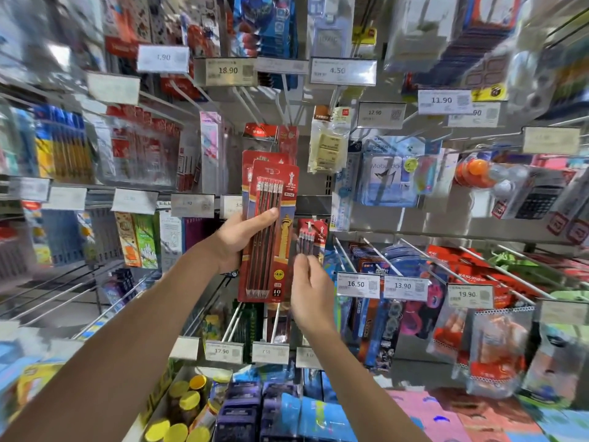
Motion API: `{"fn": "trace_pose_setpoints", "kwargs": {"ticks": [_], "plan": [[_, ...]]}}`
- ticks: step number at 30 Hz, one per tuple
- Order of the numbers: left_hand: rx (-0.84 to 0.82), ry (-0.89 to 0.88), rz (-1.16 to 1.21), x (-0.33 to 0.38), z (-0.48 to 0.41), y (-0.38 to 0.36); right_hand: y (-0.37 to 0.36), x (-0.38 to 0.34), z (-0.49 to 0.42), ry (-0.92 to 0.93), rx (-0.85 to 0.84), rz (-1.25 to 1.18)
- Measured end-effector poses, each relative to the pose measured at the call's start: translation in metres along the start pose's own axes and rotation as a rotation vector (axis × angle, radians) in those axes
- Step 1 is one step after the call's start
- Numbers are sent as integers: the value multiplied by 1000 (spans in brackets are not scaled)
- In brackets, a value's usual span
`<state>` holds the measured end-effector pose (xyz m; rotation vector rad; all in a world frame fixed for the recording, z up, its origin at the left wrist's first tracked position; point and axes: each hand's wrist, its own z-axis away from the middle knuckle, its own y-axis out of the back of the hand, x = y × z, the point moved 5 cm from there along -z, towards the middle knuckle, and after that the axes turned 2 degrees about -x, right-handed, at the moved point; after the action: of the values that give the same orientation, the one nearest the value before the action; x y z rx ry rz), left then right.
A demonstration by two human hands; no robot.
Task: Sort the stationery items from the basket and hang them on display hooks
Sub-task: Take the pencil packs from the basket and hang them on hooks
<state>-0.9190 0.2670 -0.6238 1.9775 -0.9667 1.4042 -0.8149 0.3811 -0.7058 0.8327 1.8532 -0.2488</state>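
Observation:
My left hand (239, 238) grips a stack of red pencil packs (271, 231), thumb across the front, held upright before the display wall. Each pack shows a row of dark pencils under clear plastic. My right hand (310, 291) hovers just right of the stack's lower half, fingers relaxed and holding nothing. A smaller red pencil pack (311, 237) hangs on a hook right behind my right fingertips. More red packs (271, 135) hang on a hook above the stack. The basket is out of view.
Metal hooks with price tags stick out toward me, among them the 18.90 tag (227, 71) and the 16.50 tag (357, 284). Erasers (328, 148) hang at upper right. Bare hooks (280, 320) run below the stack. Boxes of goods (248, 406) line the bottom shelf.

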Motion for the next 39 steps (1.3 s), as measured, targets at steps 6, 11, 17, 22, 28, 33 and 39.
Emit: {"fn": "trace_pose_setpoints", "kwargs": {"ticks": [6, 11, 17, 22, 28, 33, 39], "plan": [[50, -58, -23, 1, -2, -1, 2, -35, 7, 164, -8, 254], [101, 26, -44, 1, 0, 2, 3, -25, 7, 103, 42, 20], [205, 207, -87, -4, -4, 14, 19, 19, 22, -9, 12, -376], [46, 110, 18, -1, -3, 2, 20, 63, 45, -97, 50, -312], [18, 46, 111, 2, -6, -5, 22, 72, 40, -80, 70, -234], [15, 45, 110, 2, -9, -5, 20, 76, 34, -59, 72, -145], [-5, 58, 92, 0, -9, -4, 12, 78, 34, -22, 76, -142]]}}
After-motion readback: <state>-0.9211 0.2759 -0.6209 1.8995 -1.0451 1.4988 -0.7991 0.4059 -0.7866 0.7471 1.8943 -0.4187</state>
